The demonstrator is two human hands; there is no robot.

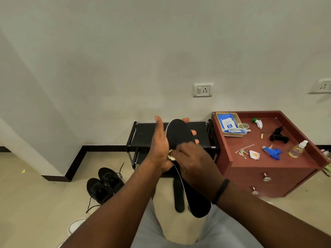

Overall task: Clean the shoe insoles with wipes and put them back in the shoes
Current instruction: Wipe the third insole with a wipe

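My left hand (160, 140) grips a black insole (179, 133) from the left; its thumb points up and its fingertips wrap round the right edge. The insole stands on end in front of me, toe up, with a thin white rim. My right hand (195, 161) presses a small crumpled white wipe (172, 157) against the insole's middle. A second dark insole strip (179, 196) shows beside the lower end; whether either hand holds it is hidden. Two black lace-up shoes (105, 185) sit on the floor at the left.
A low black shoe rack (143, 133) stands against the wall behind my hands. On the right, a red-brown drawer cabinet (268, 169) carries a tray with a blue wipes pack (227, 122), keys, a spray bottle (298, 149) and small items.
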